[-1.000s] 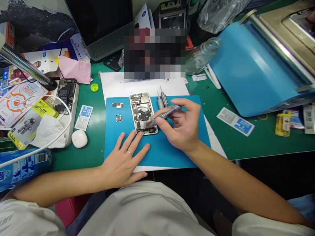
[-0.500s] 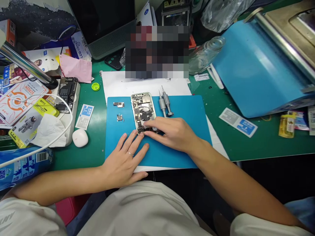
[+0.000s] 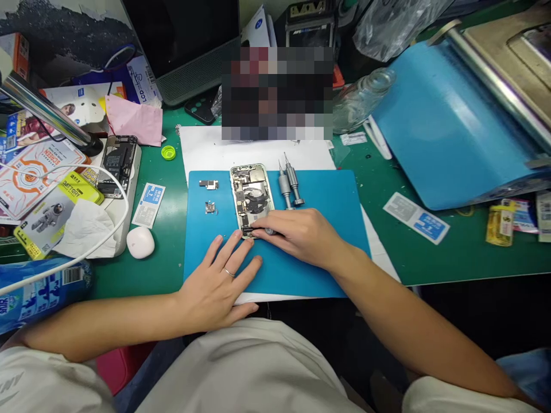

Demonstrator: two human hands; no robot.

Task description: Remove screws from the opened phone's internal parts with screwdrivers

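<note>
An opened smartphone (image 3: 253, 192) lies on the blue mat (image 3: 297, 275), its inner parts bare. My left hand (image 3: 219, 278) rests flat on the mat with fingers spread, fingertips at the phone's lower edge. Over the phone's lower right end, my right hand (image 3: 301, 235) is closed in a pinch, thumb and index finger together. What lies between them is hidden or too small to name. A grey round end (image 3: 270, 231) shows by those fingers; its kind is unclear. Two grey screwdrivers (image 3: 288, 183) lie right of the phone. Left of it sit a small metal plate (image 3: 209, 184) and a small part (image 3: 210, 207).
Left stand a white earbud case (image 3: 140, 243), another opened phone (image 3: 117, 163), boxes and a white cable (image 3: 125, 201). A green cap (image 3: 168, 152) lies behind. Rightward are a glass jar (image 3: 361, 100), a blue sheet (image 3: 447, 126) and a small yellow bottle (image 3: 500, 225).
My right thumb and index finger have drawn closer together at the phone's lower end. My left hand stays in place. The view has shifted slightly.
</note>
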